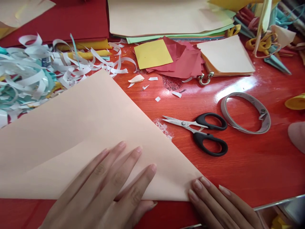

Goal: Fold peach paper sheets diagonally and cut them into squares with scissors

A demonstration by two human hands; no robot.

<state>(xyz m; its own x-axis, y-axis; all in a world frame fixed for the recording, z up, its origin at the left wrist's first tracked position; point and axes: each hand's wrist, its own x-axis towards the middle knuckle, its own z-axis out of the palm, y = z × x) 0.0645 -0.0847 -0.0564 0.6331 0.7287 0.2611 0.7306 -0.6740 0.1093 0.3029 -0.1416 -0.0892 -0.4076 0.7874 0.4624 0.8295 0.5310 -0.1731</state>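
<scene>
A large peach-coloured sheet of paper (95,105), folded over into a triangle, lies on the red table with its long straight edge towards me. My left hand (111,187) rests on it near that edge, fingers spread and stretched out. At the paper's right-hand corner, my right hand (219,200) presses with outstretched fingers held close together; its thumb is hidden. Black-handled scissors (197,127) lie beyond the paper's slanting edge, blades slightly apart, touched by neither hand. To their right stands a thin ring of tape (245,113).
Curled white and blue paper strips (30,76) heap up at the left. Further back are a yellow square (152,54) on red paper pieces, cream squares (226,55) and stacked coloured sheets (166,17). The metal-trimmed table edge (278,202) runs along the lower right.
</scene>
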